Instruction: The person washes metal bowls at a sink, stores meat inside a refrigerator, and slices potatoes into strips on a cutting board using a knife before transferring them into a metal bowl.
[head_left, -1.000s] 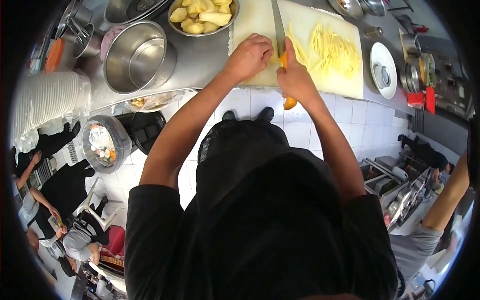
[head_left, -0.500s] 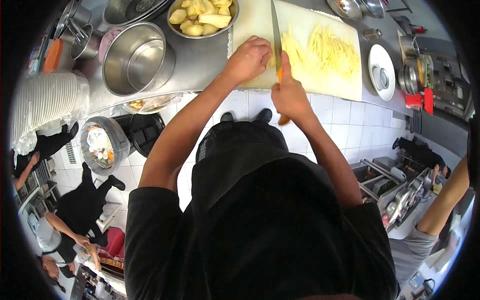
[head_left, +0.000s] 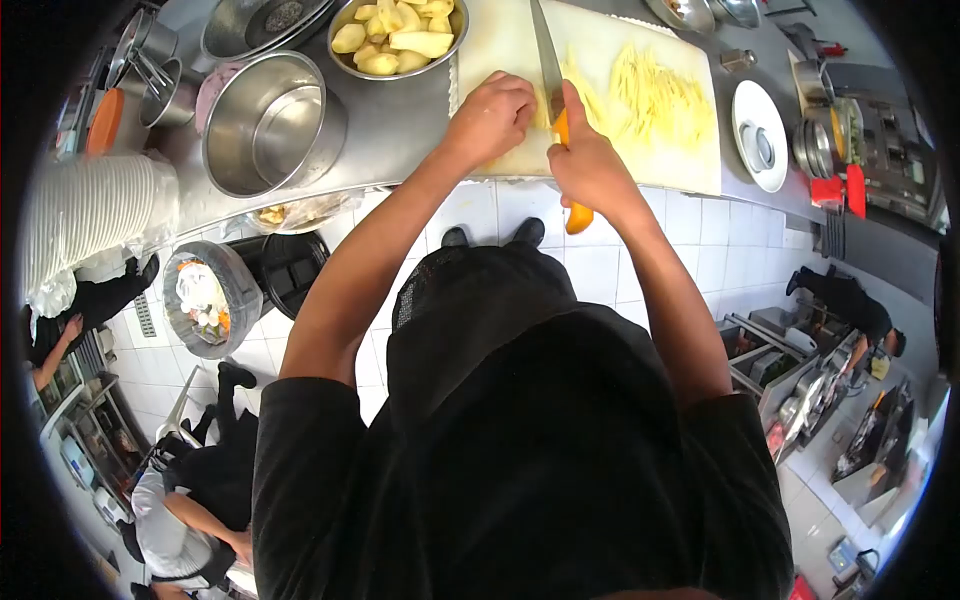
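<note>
My right hand (head_left: 592,170) is closed around the orange handle of a kitchen knife (head_left: 547,50), its index finger stretched along the blade's base. The blade points away from me over a pale cutting board (head_left: 500,40). Left of the blade, my left hand (head_left: 490,118) presses down with curled fingers; a bit of yellow potato (head_left: 542,112) shows at the fingertips, the rest hidden. Right of the knife lies a heap of thin potato strips (head_left: 660,90). Peeled potatoes (head_left: 420,43) fill a steel bowl (head_left: 343,66) beside the board.
A deep steel pot (head_left: 328,150) stands left on the counter, near wrapped stacked plates (head_left: 105,205). To the right are a white oval dish (head_left: 742,105) and a small shaker (head_left: 738,60). A lined bin (head_left: 248,295) is on the floor; several co-workers are around.
My right hand and the knife have shifted slightly, the blade now tilting farther left and more of the handle showing. A co-worker at lower left has moved; an arm at right has left view.
</note>
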